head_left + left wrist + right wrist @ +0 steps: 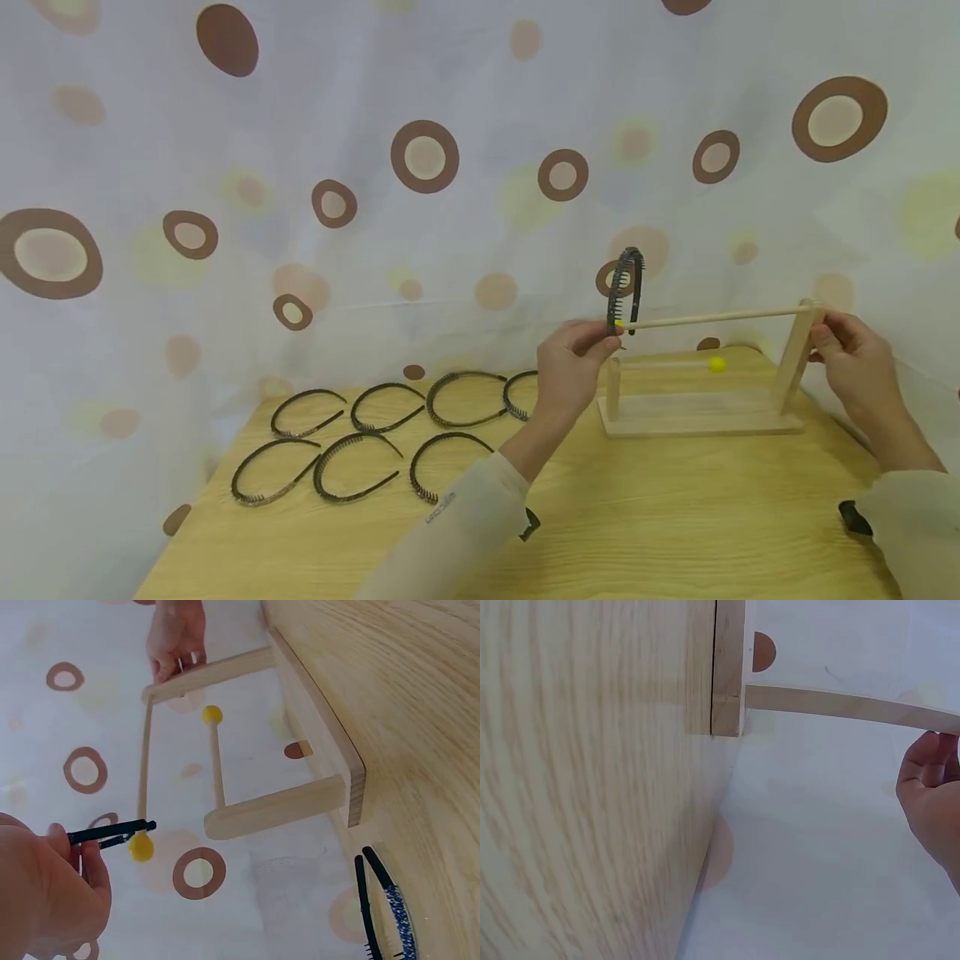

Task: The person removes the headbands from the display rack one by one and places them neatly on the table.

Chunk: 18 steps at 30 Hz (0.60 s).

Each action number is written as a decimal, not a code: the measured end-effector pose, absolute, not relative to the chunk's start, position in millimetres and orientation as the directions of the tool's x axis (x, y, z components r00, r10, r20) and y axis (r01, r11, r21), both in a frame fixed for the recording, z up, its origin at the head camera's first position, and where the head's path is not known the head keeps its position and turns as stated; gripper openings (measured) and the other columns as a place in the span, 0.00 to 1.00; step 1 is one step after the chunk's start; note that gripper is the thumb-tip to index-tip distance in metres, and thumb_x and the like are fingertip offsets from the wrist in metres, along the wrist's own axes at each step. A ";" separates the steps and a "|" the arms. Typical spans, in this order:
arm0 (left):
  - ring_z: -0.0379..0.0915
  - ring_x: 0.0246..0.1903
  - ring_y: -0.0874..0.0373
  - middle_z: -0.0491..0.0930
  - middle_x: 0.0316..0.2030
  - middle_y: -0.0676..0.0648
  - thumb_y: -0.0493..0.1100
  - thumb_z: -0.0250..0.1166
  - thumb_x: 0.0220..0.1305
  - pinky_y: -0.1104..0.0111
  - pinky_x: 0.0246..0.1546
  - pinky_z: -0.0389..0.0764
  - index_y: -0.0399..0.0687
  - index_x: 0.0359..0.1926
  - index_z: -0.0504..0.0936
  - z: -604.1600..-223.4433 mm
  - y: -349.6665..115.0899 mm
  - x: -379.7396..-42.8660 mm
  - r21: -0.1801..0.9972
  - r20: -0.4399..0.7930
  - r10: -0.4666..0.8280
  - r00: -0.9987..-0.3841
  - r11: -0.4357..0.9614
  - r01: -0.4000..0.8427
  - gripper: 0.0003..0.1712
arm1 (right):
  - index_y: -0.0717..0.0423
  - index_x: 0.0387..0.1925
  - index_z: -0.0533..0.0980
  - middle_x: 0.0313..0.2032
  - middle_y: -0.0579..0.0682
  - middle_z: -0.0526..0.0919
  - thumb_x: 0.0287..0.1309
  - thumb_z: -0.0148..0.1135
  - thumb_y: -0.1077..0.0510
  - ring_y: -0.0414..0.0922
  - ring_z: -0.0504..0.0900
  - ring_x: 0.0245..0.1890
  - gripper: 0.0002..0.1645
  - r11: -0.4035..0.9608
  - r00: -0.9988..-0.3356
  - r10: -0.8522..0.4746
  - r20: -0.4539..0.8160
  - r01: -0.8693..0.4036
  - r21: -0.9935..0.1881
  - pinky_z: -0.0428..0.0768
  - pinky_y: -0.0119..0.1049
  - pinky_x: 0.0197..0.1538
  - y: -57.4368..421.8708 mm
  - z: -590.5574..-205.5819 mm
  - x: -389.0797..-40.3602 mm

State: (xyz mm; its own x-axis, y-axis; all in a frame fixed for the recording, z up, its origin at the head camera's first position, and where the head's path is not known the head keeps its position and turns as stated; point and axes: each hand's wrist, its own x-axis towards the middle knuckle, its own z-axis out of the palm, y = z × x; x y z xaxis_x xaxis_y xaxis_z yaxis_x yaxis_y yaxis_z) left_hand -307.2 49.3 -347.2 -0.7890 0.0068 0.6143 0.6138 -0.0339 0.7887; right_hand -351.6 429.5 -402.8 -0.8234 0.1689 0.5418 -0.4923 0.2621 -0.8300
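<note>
My left hand pinches a black toothed headband by its lower part, with its arch pointing up. The headband is at the free end of the upper rod of a wooden stand. In the left wrist view, the headband's ends lie right by the yellow ball that tips this rod; whether the band is around the rod I cannot tell. My right hand grips the tall right post near its top. A lower rod with another yellow ball runs from the shorter left post.
Several dark headbands, one of them near the front, lie in two rows on the left of the wooden table. My left forearm hides part of some. A curtain with brown circles hangs behind the table.
</note>
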 end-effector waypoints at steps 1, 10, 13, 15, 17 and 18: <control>0.82 0.38 0.65 0.83 0.36 0.55 0.35 0.73 0.59 0.69 0.42 0.83 0.40 0.39 0.91 -349.4 45.9 -307.0 0.791 0.611 -0.015 -0.792 -0.035 0.611 0.07 | 0.41 0.52 0.77 0.40 0.33 0.81 0.75 0.53 0.58 0.30 0.79 0.36 0.11 0.260 -0.820 0.173 0.545 -0.496 -0.829 0.77 0.19 0.37 429.0 -403.7 -351.9; 0.83 0.44 0.60 0.86 0.43 0.53 0.41 0.70 0.65 0.66 0.46 0.82 0.46 0.45 0.88 -365.6 12.5 -305.1 0.825 0.552 -0.146 -0.821 -0.052 0.563 0.09 | 0.38 0.51 0.75 0.40 0.32 0.79 0.76 0.52 0.55 0.30 0.77 0.37 0.10 0.317 -0.807 0.214 0.551 -0.476 -0.820 0.76 0.18 0.38 428.2 -405.1 -354.5; 0.83 0.46 0.58 0.86 0.45 0.52 0.42 0.69 0.67 0.65 0.48 0.80 0.46 0.46 0.87 -372.1 2.3 -302.9 0.855 0.490 -0.167 -0.856 -0.099 0.509 0.09 | 0.39 0.52 0.76 0.40 0.33 0.79 0.76 0.52 0.55 0.30 0.77 0.37 0.10 0.306 -0.811 0.215 0.544 -0.473 -0.826 0.76 0.17 0.38 426.4 -405.5 -354.8; 0.83 0.46 0.56 0.85 0.45 0.49 0.42 0.67 0.69 0.63 0.50 0.80 0.45 0.47 0.86 -377.0 -2.8 -299.3 0.880 0.435 -0.172 -0.884 -0.128 0.458 0.09 | 0.39 0.52 0.75 0.40 0.33 0.79 0.76 0.51 0.55 0.30 0.77 0.37 0.11 0.309 -0.811 0.211 0.546 -0.474 -0.824 0.75 0.17 0.38 425.6 -405.8 -354.8; 0.82 0.45 0.55 0.84 0.46 0.46 0.41 0.66 0.71 0.62 0.51 0.80 0.44 0.47 0.85 -382.9 -5.7 -293.3 0.912 0.350 -0.174 -0.920 -0.163 0.378 0.08 | 0.39 0.53 0.75 0.40 0.34 0.79 0.76 0.51 0.55 0.30 0.77 0.37 0.11 0.314 -0.811 0.208 0.547 -0.475 -0.822 0.75 0.17 0.38 425.2 -405.3 -354.4; 0.82 0.45 0.53 0.83 0.47 0.45 0.39 0.65 0.72 0.62 0.52 0.79 0.43 0.47 0.84 -385.6 -6.6 -289.2 0.926 0.302 -0.169 -0.938 -0.182 0.331 0.07 | 0.38 0.53 0.75 0.40 0.33 0.79 0.76 0.51 0.55 0.30 0.77 0.37 0.11 0.320 -0.809 0.210 0.550 -0.474 -0.820 0.75 0.17 0.38 425.2 -404.9 -354.3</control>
State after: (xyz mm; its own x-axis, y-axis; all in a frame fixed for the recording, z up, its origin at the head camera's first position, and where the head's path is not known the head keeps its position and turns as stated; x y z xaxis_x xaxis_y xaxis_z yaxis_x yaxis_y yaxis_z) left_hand -289.2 -6.6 -385.6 -0.9381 -0.1690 0.3025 0.3313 -0.1821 0.9258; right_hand -354.3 425.2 -404.9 -0.8087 0.2096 0.5496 -0.4744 0.3200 -0.8201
